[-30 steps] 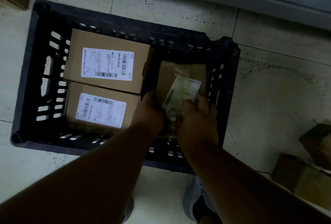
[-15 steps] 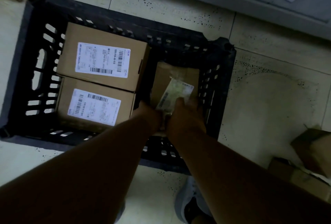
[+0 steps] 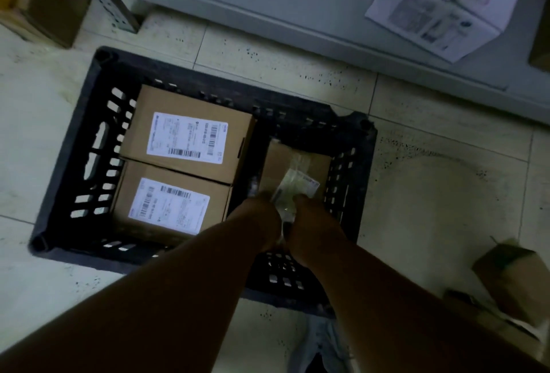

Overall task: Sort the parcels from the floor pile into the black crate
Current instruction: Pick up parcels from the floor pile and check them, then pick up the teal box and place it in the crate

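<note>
1. One black crate on the tiled floor, two labelled boxes along its left side.
2. Brown parcel low in its right side.
3. Left hand and right hand both gripped that parcel.

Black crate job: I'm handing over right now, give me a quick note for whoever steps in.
Left hand and right hand: both grip a small parcel, low in the right side of the black crate.
Done: two labelled boxes, far and near, lie side by side in the left half.
Left: let go of this parcel, then fetch the brown boxes on the floor to the right.
</note>
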Demonstrator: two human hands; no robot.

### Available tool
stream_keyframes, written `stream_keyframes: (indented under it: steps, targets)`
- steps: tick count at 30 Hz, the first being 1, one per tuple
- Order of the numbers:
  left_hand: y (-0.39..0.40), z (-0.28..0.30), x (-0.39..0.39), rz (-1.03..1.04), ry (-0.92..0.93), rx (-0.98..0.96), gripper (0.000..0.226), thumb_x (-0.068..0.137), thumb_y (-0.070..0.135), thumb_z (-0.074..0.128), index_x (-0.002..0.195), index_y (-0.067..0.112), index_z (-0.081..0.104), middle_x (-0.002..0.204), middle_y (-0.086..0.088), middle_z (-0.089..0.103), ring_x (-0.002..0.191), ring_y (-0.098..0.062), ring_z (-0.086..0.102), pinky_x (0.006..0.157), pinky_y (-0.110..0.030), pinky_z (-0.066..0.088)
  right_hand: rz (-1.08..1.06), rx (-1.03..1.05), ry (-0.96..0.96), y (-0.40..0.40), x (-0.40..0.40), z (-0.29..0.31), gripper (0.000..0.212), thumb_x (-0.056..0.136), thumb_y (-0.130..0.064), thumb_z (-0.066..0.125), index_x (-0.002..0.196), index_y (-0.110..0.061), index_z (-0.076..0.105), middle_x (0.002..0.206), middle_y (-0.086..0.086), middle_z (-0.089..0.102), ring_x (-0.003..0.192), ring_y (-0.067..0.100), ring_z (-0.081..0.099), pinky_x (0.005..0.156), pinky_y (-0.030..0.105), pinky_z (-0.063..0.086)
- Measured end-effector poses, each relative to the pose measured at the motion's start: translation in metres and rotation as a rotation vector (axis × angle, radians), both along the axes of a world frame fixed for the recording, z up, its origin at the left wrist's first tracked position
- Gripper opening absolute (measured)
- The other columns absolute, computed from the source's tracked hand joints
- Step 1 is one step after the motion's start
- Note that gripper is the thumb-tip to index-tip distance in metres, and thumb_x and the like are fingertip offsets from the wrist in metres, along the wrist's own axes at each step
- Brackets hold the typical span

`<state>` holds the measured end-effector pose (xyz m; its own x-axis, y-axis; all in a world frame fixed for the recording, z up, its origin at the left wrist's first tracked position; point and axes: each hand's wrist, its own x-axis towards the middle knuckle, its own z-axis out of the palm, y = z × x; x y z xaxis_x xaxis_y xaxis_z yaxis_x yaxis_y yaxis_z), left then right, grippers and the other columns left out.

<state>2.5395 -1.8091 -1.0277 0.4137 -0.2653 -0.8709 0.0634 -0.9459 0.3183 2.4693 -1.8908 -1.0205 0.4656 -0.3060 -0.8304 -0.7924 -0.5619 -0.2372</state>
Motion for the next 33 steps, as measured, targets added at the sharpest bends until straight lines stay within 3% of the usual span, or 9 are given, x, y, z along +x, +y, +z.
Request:
stream_keyframes:
  steps: [3,8,16,25,33]
  targets:
    - [-0.004,0.057,-0.007,0.043,-0.125,-0.136,0.054,0.089,0.024,0.06,0.139,0.026,0.041,0.139,-0.01,0.047,0.114,-0.032,0.054,0.091,-0.043,0.05,-0.107,-0.164,-0.154,-0.005,0.007,0.052,0.06,0.091,-0.023,0.062,0.145,-0.018,0.036,0.145,0.012,0.039,0.13,0.032,0.044,0.102,0.046,0.044]
    - [-0.007,0.161,-0.01,0.018,-0.254,-0.332,0.045,0.093,0.024,0.051,0.137,0.029,0.042,0.141,-0.005,0.045,0.117,-0.027,0.052,0.095,-0.047,0.048,-0.304,-0.27,-0.383,-0.008,0.001,0.154,0.048,0.089,-0.024,0.06,0.135,-0.017,0.046,0.136,0.009,0.044,0.121,0.029,0.047,0.098,0.045,0.044]
    - [-0.024,0.308,-0.039,-0.335,-0.391,-0.562,0.049,0.094,0.01,0.045,0.141,0.021,0.041,0.143,-0.009,0.043,0.127,-0.03,0.044,0.104,-0.048,0.041,-0.528,-0.482,-0.536,-0.012,-0.058,0.291,0.05,0.088,-0.022,0.06,0.135,-0.017,0.046,0.133,0.008,0.049,0.119,0.027,0.05,0.097,0.045,0.044]
    - [-0.04,0.346,-0.136,-0.686,-0.417,-0.67,0.049,0.095,0.008,0.046,0.142,0.023,0.039,0.143,-0.008,0.041,0.128,-0.024,0.042,0.105,-0.036,0.037,-0.794,-0.659,-0.568,0.003,-0.174,0.332,0.052,0.085,-0.026,0.063,0.134,-0.019,0.047,0.136,0.005,0.047,0.122,0.024,0.047,0.099,0.046,0.045]
    - [-0.053,0.349,-0.312,-0.875,-0.354,-0.655,0.062,0.087,0.002,0.048,0.144,0.024,0.035,0.142,-0.009,0.038,0.128,-0.029,0.039,0.104,-0.049,0.037,-0.951,-0.768,-0.369,0.009,-0.375,0.342,0.056,0.084,-0.031,0.062,0.136,-0.021,0.043,0.132,0.007,0.047,0.117,0.029,0.05,0.095,0.044,0.043]
